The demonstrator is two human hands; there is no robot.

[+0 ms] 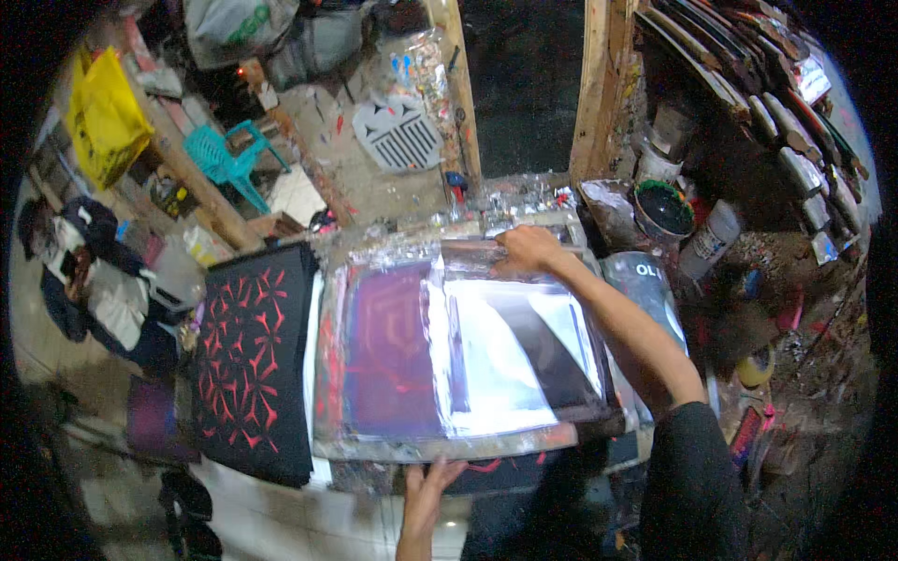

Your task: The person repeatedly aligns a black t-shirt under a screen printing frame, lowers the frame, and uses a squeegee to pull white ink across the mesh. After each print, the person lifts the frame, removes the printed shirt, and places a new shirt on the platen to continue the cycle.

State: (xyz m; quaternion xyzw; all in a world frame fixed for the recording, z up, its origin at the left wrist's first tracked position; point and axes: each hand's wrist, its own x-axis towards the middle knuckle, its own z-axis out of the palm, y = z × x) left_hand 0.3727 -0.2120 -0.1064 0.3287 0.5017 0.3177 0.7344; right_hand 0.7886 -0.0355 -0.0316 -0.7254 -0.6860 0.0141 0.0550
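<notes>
A screen-printing frame (390, 351) lies in front of me, with purple mesh on its left part and a shiny white and dark surface (496, 351) on its right. My right hand (530, 249) reaches across to the far side, its fingers curled over a brown wooden bar (468, 249) there. At the near edge of the frame, my left hand (430, 481) rests with fingers and thumb apart, touching the rim from below. Left of the frame lies black fabric (253, 365) printed with a red geometric pattern. Dark material with red marks (510, 463) shows under the near edge.
Beyond the frame, a cluttered ledge runs below a dark opening (524, 89) between wooden posts. A bucket of dark liquid (664, 208) and a whitish container (713, 238) stand at far right, below stacked frames (776, 103). A turquoise plastic chair (229, 154) is far left.
</notes>
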